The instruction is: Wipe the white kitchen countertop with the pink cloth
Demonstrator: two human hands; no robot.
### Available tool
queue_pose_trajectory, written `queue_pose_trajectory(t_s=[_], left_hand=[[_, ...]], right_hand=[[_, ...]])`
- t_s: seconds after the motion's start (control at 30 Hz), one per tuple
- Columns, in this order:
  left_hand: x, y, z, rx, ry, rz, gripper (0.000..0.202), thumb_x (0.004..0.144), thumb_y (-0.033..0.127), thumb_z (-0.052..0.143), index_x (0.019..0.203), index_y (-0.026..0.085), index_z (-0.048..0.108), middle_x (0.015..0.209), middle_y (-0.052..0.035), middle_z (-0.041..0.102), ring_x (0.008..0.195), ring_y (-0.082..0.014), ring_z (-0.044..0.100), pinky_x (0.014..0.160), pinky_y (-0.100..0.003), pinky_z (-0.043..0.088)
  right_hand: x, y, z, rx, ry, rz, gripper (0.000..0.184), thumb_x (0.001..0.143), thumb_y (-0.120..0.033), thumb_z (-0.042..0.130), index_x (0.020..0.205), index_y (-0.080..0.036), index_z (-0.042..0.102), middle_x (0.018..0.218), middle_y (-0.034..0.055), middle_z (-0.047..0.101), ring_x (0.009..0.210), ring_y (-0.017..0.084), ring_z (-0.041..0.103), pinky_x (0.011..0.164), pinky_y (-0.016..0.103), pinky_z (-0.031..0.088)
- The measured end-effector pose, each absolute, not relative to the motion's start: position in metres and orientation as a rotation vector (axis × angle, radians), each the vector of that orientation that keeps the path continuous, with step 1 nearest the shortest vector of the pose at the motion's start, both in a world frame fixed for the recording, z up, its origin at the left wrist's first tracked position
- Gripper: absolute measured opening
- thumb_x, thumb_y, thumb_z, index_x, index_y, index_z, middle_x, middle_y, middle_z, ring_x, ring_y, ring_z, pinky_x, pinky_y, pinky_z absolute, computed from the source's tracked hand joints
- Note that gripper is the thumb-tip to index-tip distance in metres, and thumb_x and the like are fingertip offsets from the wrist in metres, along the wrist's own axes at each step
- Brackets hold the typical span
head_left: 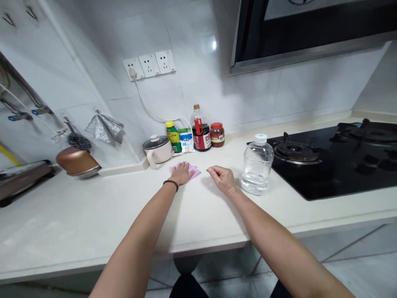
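Observation:
My left hand [182, 174] lies palm down on a crumpled pink cloth [186, 169], covering most of it, with a dark bead bracelet on the wrist. My right hand [222, 179] sits just right of the cloth, its loosely curled fingers holding nothing. Both hands are over a cream stone countertop [93, 215]. Right of my right hand stands a clear plastic water bottle [257, 165] with a white cap, partly filled with water.
Along the tiled wall stand a white lidded pot [156, 150], a green bottle [173, 136], a dark sauce bottle [201, 134] and a chili jar [217, 134]. A black gas hob [328, 165] lies to the right, under a range hood [294, 37]. A copper pan [77, 161] sits far left.

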State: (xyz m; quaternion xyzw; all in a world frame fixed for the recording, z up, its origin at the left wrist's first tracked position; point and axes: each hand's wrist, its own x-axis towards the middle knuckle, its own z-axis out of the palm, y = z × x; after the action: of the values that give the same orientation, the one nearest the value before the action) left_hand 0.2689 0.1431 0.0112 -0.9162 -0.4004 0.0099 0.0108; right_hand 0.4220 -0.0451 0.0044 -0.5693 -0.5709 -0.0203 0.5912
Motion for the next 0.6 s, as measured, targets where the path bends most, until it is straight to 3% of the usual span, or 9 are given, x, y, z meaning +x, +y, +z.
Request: queue_pose_trajectory(t_s=[0.3,0.6], left_hand=[[0.253,0.117,0.009,-2.877,-1.184,0.053,0.076,0.098,0.063,0.016,0.157,0.017,0.017,0.166,-0.0153,0.013,0.152,-0.0338,0.01,0.117,-0.057,0.017],[0.176,0.015,0.012,-3.018,-0.904,0.085,0.077,0.098,0.064,0.018,0.16,0.018,0.012,0.167,-0.011,0.009,0.153,-0.0293,0.001,0.121,-0.054,0.011]], right_hand=[[0.424,-0.044,0.002,-1.374,-1.325,-0.045,0.034,0.092,-0.046,0.053,0.084,-0.022,0.077,0.068,-0.0011,0.07,0.063,0.015,0.06,0.062,0.024,0.042],[0.429,-0.041,-0.002,-1.427,-1.289,-0.071,0.037,0.091,-0.049,0.052,0.082,-0.023,0.077,0.067,-0.0007,0.069,0.063,0.015,0.059,0.061,0.024,0.041]])
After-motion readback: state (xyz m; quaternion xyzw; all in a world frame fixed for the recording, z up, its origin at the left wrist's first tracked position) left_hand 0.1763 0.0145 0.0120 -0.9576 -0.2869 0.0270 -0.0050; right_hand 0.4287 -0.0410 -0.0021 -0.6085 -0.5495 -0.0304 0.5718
